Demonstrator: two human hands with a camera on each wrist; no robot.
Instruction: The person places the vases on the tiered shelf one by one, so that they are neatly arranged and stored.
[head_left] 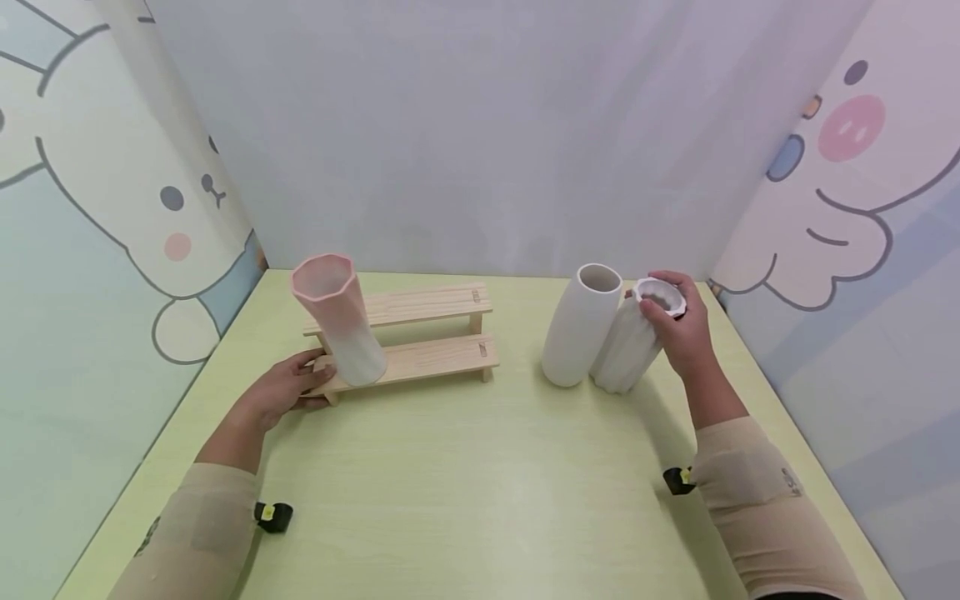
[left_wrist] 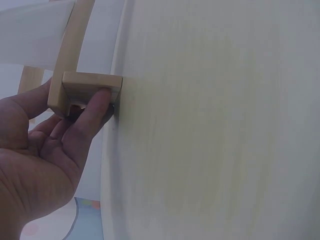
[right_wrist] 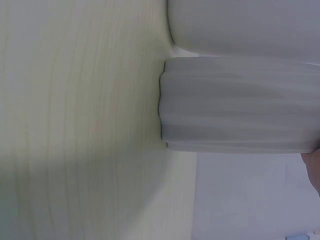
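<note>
Gripping: left hand (head_left: 287, 388), thumb and fingers closed on the lower left end of a wooden shelf (head_left: 435, 358) bearing a pink-and-white vase (head_left: 343, 325); right hand (head_left: 684, 330), curled round the top of a ribbed white vase (head_left: 627, 350), upright on the table (head_left: 480, 483) beside a smooth white vase (head_left: 581, 329).

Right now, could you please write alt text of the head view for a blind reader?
A person's right hand grips a ribbed white vase by its top, beside a smooth white vase. Their left hand holds the left end of a two-tier wooden stand; a pink-and-white vase stands on its lower tier.
</note>
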